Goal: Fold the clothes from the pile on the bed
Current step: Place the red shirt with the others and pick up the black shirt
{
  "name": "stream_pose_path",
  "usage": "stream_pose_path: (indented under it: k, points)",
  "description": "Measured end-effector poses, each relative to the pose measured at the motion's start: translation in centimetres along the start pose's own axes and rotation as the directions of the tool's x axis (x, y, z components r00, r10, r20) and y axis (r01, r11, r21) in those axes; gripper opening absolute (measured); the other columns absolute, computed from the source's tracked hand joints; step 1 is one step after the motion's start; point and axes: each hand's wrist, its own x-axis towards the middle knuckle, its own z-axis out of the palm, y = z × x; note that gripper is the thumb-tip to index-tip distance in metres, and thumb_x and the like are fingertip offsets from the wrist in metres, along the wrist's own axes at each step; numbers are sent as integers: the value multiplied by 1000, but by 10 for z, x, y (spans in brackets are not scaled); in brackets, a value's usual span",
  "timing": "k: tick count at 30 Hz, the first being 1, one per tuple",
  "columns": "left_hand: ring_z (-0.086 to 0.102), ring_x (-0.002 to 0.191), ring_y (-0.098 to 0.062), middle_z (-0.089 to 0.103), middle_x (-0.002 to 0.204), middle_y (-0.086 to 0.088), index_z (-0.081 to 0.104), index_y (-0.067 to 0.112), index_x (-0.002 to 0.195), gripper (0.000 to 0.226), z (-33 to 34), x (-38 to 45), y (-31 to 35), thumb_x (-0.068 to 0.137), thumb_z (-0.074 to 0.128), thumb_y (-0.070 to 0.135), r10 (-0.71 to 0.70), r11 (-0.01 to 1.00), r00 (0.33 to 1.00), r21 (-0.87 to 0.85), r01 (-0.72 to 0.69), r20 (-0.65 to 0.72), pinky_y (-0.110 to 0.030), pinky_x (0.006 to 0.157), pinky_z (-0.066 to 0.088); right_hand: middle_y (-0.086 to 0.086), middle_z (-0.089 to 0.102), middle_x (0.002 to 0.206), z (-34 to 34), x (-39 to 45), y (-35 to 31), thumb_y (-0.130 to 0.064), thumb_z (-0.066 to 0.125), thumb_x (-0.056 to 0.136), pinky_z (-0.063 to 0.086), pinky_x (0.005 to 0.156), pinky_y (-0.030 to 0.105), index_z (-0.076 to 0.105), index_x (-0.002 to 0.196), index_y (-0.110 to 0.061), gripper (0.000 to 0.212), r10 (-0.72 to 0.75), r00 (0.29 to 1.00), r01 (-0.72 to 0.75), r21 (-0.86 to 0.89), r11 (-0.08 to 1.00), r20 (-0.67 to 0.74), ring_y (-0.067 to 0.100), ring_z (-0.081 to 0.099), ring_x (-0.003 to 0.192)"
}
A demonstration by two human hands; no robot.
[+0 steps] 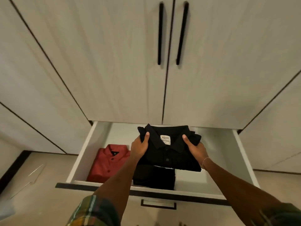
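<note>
We see a folded black shirt [169, 149], collar up with its label showing, held over the open drawer [84, 154]. Left hand [140, 145] grips its left edge: thumb on top beside the collar, the other fingers curled underneath and hidden. Right hand [194, 148] grips the right edge the same way, thumb on top, remaining fingers out of sight under the cloth; a thin bracelet [205, 161] sits on that wrist. Directly below the fingers, a second dark folded garment [154, 178] lies in the drawer, its top part covered by the held shirt; we cannot tell what kind it is. Left of the left-hand fingers lies a folded red shirt [107, 162], partly covered by the forearm. Beyond the fingertips stand closed cupboard doors [114, 70] with two black handles [160, 35], blurred. A checked sleeve [91, 212] is cut off at the frame's bottom.
</note>
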Motion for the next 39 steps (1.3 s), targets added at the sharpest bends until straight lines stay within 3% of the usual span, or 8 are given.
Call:
stream_pose_path:
  k: [9, 17, 24, 28, 31, 34, 36, 39]
  points:
    - [51, 132, -31, 53, 145, -9, 48, 15, 147, 64, 132, -23, 5, 101, 40, 59, -200, 976, 951, -37, 215, 237, -43, 114, 38, 5, 65, 124, -114, 29, 75, -77, 64, 70, 49, 104, 49, 56, 132, -20, 85, 102, 995, -102, -46, 994, -4, 31, 60, 117]
    - [47, 134, -32, 48, 149, -12, 42, 9, 150, 56, 207, -21, -17, 106, 39, 45, -381, 910, 874, -48, 413, 301, -43, 113, 38, 5, 63, 119, -157, 66, 145, -60, 64, 86, 51, 101, 50, 54, 130, -19, 61, 199, 977, -195, -57, 979, 76, 32, 59, 117]
    - [44, 137, -34, 47, 149, -16, 43, 8, 149, 52, 244, -22, -67, 108, 35, 40, -376, 925, 881, 52, 377, 286, -42, 116, 34, 5, 61, 131, -163, 84, 204, -69, 63, 81, 48, 100, 40, 49, 142, -21, 79, 224, 960, -210, -96, 973, 170, 31, 56, 124]
    - [38, 142, -37, 42, 154, -16, 34, 11, 155, 55, 259, -15, -89, 108, 35, 40, -365, 931, 901, 110, 349, 233, -43, 118, 29, 8, 56, 142, -163, 99, 229, -98, 56, 51, 43, 111, 47, 39, 150, -24, 125, 229, 946, -183, -206, 961, 229, 31, 53, 130]
    - [52, 128, -40, 53, 139, -24, 39, 3, 145, 50, 265, -18, -85, 108, 36, 37, -311, 924, 942, 274, 268, 126, -44, 106, 42, 12, 45, 153, -162, 99, 227, -84, 51, 78, 39, 113, 46, 21, 158, -22, 106, 272, 928, -187, -316, 930, 254, 35, 47, 136]
    - [59, 113, -33, 56, 125, -17, 44, 4, 130, 36, 260, -29, -77, 102, 48, 27, 8, 883, 997, 468, 32, -83, -39, 86, 53, 16, 29, 161, -161, 91, 225, -74, 46, 83, 39, 113, 54, 6, 159, -19, 103, 164, 973, -83, -415, 906, 165, 40, 38, 142]
    - [52, 120, -29, 52, 131, -14, 45, 5, 136, 53, 253, -33, -71, 94, 55, 36, 287, 720, 958, 659, -215, -1, -38, 94, 52, 14, 7, 167, -162, 86, 219, -79, 41, 85, 33, 115, 60, -5, 159, -23, 103, -25, 991, 106, -630, 769, 135, 42, 17, 150]
    - [26, 146, -33, 28, 157, -13, 20, 13, 157, 97, 248, -31, -69, 84, 46, 71, 338, 460, 868, 740, -491, 365, -49, 118, 30, 9, -24, 165, -152, 78, 202, -91, 31, 82, 6, 115, 65, -20, 156, -39, 104, -194, 925, 378, -830, 410, 326, 41, -19, 150]
